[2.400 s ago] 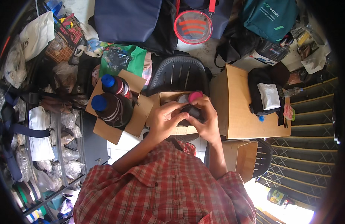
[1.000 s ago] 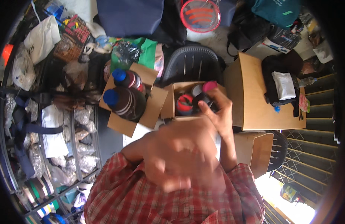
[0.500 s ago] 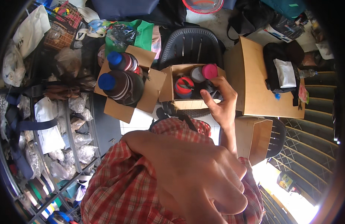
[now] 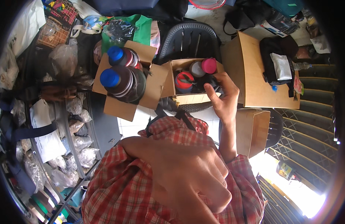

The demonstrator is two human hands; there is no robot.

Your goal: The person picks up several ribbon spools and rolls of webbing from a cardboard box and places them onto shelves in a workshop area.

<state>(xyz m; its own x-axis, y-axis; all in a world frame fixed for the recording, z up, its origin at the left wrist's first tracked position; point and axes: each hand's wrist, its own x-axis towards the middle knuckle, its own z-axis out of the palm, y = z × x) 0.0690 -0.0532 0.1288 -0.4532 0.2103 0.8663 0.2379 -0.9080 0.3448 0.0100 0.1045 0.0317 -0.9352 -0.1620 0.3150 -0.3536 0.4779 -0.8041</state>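
My right hand (image 4: 226,99) reaches over a small open cardboard box (image 4: 193,99), thumb and fingers curved around a black object (image 4: 210,83) inside its right end. That object's kind is hard to make out, as the fingers partly cover it. Beside it in the box are a red-topped bottle (image 4: 184,79) with a dark carry loop and a grey bottle (image 4: 196,70) with a pink lid (image 4: 208,65). My left hand (image 4: 191,171) is raised close in front of my chest, fingers curled inward; whatever they may hold is hidden.
Left of the small box, another open carton (image 4: 120,111) holds two large dark bottles (image 4: 126,86) with blue caps. A black plastic chair (image 4: 189,37) stands behind. At right are a big cardboard box (image 4: 251,82) and a lattice gate (image 4: 310,112); at left, shelves with plastic-wrapped goods (image 4: 83,142).
My left hand has shifted left and curled slightly. My right hand stays at the small box's right end. The whole view has moved a little.
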